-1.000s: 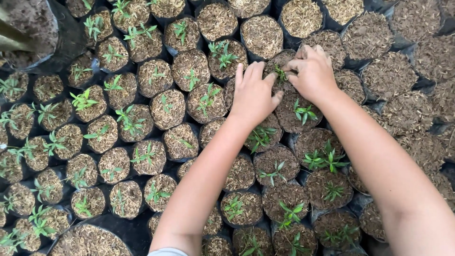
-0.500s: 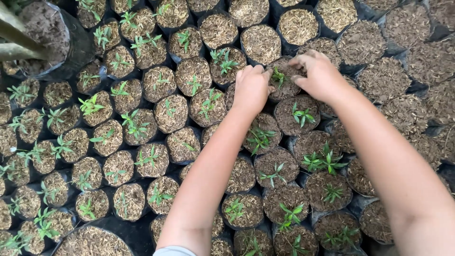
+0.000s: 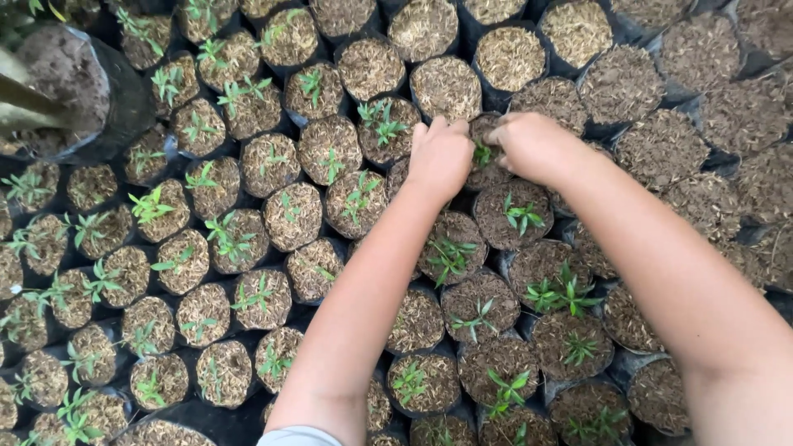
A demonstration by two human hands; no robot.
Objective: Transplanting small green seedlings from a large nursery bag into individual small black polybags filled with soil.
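Observation:
Both my hands rest on one small black grow bag (image 3: 486, 169) filled with brown husk-like soil, near the top middle of the head view. A small green seedling (image 3: 482, 154) stands between them. My left hand (image 3: 440, 154) presses its fingers into the soil on the seedling's left side. My right hand (image 3: 533, 145) curls over the soil on its right side, fingertips hidden in the mix. Neither hand lifts anything.
Rows of black grow bags are packed tightly all around. Those at the left and bottom hold seedlings (image 3: 227, 234); bags at the top right (image 3: 578, 33) show only soil. A larger black bag with dark soil and a stem (image 3: 62, 91) stands at the top left.
Both hands have stayed on the same bag, with the fingers drawn closer around the seedling. The view has shifted slightly.

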